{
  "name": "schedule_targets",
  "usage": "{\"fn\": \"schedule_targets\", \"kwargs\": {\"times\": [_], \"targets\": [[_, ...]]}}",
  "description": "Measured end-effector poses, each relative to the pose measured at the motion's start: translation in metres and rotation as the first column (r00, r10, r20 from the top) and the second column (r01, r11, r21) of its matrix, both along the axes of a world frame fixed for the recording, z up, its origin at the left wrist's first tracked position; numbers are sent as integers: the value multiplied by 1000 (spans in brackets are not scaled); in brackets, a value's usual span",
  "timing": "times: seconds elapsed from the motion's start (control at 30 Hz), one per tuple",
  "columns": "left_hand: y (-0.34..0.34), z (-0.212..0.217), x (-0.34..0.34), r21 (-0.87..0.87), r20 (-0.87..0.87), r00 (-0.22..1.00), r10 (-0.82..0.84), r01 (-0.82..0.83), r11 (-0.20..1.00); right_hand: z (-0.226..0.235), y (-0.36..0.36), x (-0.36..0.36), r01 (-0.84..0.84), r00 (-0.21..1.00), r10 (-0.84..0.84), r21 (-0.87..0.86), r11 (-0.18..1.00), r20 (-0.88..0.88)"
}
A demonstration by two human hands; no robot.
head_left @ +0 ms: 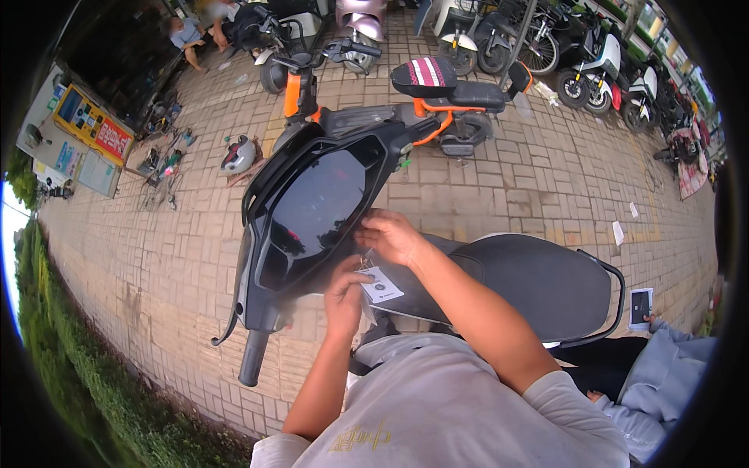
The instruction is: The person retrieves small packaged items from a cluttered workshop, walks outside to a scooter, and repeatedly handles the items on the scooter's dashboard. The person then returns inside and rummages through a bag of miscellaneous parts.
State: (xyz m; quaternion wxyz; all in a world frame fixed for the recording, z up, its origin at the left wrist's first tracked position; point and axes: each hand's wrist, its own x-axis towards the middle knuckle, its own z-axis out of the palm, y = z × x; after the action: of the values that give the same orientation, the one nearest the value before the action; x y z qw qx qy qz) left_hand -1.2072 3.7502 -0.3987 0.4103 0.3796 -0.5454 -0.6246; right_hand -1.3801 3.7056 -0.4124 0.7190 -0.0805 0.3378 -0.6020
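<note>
A black electric scooter stands right in front of me, its glossy dash panel [312, 210] facing up and its black seat [538, 281] to the right. My left hand [345, 292] pinches a small white tag with a ring [380, 285] just below the panel. My right hand [392, 236] rests with bent fingers at the panel's right edge, touching the same spot near the tag. The scooter's left handlebar grip [251, 357] sticks out toward the lower left.
An orange-and-black scooter [406, 109] is parked just beyond, a helmet [238, 154] lies on the paving bricks, and tools are scattered left of it. More scooters line the back. A person in grey [663, 374] sits at lower right beside a phone [640, 307]. A hedge runs along the left.
</note>
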Motion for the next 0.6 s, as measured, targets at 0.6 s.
{"fn": "schedule_targets", "kwargs": {"times": [0.6], "targets": [[-6,4,-5,94,-31,996,80,-77,993,-7,-12,2,-29,997,26,-45,999,-71]]}}
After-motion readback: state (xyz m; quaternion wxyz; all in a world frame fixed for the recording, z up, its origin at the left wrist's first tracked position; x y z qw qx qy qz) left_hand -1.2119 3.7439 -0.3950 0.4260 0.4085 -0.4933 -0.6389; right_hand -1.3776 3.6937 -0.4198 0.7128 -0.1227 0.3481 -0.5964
